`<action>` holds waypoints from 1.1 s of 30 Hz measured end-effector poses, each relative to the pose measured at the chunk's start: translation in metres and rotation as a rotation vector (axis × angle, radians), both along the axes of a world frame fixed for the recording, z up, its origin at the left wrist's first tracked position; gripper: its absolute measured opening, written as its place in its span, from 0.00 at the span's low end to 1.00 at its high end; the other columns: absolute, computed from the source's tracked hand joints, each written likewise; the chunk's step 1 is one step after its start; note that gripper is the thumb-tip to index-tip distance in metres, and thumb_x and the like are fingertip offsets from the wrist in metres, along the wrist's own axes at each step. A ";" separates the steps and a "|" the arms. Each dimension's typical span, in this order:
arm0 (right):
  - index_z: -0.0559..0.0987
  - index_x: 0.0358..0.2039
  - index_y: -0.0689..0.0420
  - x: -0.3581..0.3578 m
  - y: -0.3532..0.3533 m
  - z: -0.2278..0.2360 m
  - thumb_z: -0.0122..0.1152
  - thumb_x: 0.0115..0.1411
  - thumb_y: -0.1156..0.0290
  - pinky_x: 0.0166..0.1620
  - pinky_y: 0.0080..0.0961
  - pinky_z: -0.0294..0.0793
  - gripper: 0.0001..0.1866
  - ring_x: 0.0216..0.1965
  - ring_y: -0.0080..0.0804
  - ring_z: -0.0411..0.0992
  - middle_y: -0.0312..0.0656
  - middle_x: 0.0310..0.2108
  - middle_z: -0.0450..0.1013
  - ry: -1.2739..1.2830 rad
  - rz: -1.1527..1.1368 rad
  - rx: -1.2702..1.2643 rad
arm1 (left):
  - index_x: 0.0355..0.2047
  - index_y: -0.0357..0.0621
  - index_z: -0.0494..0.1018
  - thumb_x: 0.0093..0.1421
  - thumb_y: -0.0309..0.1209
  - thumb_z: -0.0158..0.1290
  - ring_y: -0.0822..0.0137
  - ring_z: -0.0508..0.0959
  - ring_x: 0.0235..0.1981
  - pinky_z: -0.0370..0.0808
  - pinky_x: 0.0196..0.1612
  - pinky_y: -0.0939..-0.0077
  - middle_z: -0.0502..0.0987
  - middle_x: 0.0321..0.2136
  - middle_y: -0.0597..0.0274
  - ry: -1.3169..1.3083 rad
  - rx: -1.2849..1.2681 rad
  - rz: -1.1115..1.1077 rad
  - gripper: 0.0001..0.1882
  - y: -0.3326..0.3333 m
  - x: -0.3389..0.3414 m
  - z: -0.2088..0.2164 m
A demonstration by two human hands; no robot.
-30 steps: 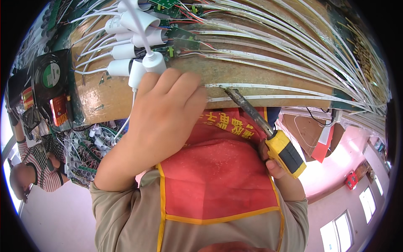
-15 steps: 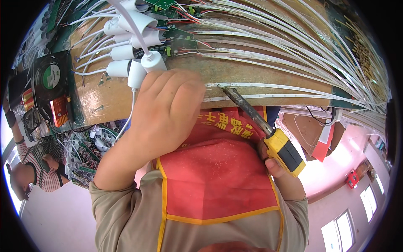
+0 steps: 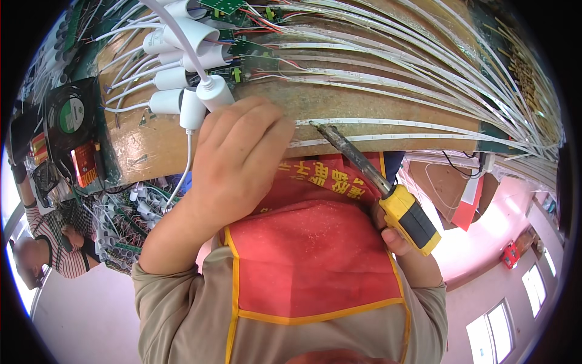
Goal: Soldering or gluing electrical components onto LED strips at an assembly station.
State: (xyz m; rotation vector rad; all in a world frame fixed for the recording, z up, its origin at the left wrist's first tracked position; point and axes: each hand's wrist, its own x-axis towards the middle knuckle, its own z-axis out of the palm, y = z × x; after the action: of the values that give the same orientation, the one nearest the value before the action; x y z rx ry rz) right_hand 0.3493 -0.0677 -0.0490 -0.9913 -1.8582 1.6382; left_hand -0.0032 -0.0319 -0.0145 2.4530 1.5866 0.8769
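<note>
Screwdriver [image 3: 388, 191]: yellow-and-black handle, dark metal shaft. It lies slanted, tip up-left, handle down-right. The tip rests on the lower of 2 white LED strips [image 3: 400, 124] that run along the near edge of the wooden board [image 3: 364, 103].

Right hand [image 3: 394, 233]: fingers wrapped tight round the handle from below; only fingertips and wrist show, the rest is hidden behind the handle.

Left hand [image 3: 239, 161]: laid palm-down on the board's near edge, left of the screwdriver tip, fingers together and bent over the edge. Whether it clamps a strip underneath cannot be told. Its knuckles sit just beside a white plug [image 3: 212, 92] with a white cable [image 3: 185, 167] hanging down past the wrist.

Surroundings: more white plugs [image 3: 173, 79] stacked on the board's left part, small green circuit boards [image 3: 251, 57] with red wires beside them, and many further strips fanning right across the board. A black fan [image 3: 70, 115] stands at the left. A red apron [image 3: 315, 255] with yellow trim covers the person's front. Another person in a striped sleeve [image 3: 51, 242] is at far left.
</note>
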 end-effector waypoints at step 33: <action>0.81 0.47 0.64 -0.016 0.004 0.015 0.70 0.56 0.56 0.37 0.29 0.77 0.26 0.31 0.42 0.77 0.43 0.33 0.78 -0.013 -0.051 -0.140 | 0.36 0.35 0.77 0.49 0.16 0.62 0.50 0.80 0.42 0.78 0.45 0.61 0.79 0.39 0.53 -0.072 -0.087 0.017 0.12 0.002 0.002 -0.001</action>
State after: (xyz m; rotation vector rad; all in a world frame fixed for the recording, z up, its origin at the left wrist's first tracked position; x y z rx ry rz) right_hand 0.3330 -0.0638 -0.0345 -1.1008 -1.7308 1.7548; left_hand -0.0011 -0.0299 -0.0155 2.3257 1.5885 0.8690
